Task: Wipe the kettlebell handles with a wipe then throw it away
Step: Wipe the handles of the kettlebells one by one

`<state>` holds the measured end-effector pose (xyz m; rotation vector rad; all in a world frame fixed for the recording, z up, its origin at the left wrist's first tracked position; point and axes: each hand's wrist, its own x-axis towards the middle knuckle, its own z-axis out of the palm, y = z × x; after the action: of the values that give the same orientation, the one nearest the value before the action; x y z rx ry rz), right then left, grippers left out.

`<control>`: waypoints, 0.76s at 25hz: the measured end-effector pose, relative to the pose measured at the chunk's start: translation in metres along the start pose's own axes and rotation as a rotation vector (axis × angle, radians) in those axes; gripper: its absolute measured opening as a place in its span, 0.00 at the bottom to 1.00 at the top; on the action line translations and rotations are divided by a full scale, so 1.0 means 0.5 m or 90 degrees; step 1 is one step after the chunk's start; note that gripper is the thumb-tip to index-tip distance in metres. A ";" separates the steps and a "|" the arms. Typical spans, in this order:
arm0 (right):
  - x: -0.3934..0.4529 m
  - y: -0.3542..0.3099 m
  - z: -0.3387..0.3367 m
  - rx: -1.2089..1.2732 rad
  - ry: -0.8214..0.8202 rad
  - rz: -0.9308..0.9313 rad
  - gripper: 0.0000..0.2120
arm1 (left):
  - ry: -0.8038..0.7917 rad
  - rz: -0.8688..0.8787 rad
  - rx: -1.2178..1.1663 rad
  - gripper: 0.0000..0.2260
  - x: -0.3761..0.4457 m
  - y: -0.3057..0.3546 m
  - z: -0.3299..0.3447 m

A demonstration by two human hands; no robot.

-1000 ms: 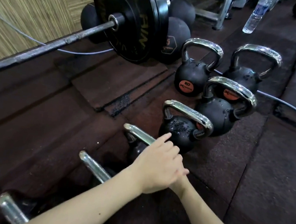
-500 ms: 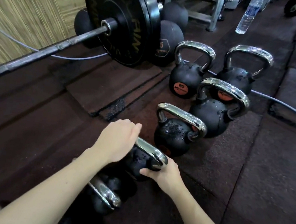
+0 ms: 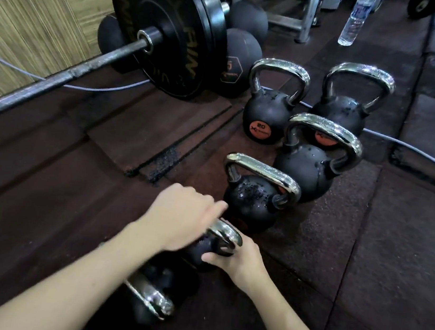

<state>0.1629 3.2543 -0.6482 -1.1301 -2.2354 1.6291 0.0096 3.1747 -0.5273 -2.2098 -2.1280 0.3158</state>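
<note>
Head view shows a small black kettlebell (image 3: 208,249) on the dark rubber floor (image 3: 392,257), its chrome handle (image 3: 225,233) caught between both hands: the left hand (image 3: 182,217) is curled over the near part of the handle, the right hand (image 3: 237,260) cups the bell's side under the handle's far end, and no wipe can be made out in either. Another kettlebell (image 3: 150,298) lies just nearer, under the left forearm, while four larger wet kettlebells (image 3: 250,199) stand beyond. Farther left rests a loaded barbell (image 3: 157,26); a water bottle (image 3: 355,22) stands far back.
</note>
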 end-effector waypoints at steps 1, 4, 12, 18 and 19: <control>-0.002 -0.003 0.000 0.017 -0.005 0.007 0.44 | -0.014 -0.094 -0.037 0.07 -0.003 -0.038 0.004; 0.000 0.017 0.007 0.059 0.008 0.023 0.48 | 0.019 -0.377 -0.345 0.22 -0.013 -0.104 0.035; -0.021 -0.036 0.013 -0.099 0.057 -0.081 0.29 | 0.038 -0.057 -0.081 0.24 0.042 0.145 -0.036; 0.001 0.005 0.016 -0.078 0.106 -0.025 0.10 | 0.107 -0.009 -0.029 0.14 0.009 0.079 -0.007; 0.008 0.005 0.011 -0.061 0.044 -0.004 0.23 | 0.099 -0.026 -0.018 0.13 -0.002 0.042 -0.005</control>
<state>0.1583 3.2532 -0.6536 -1.1823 -2.2930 1.4714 0.0306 3.1732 -0.5285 -2.1263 -2.1049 0.1086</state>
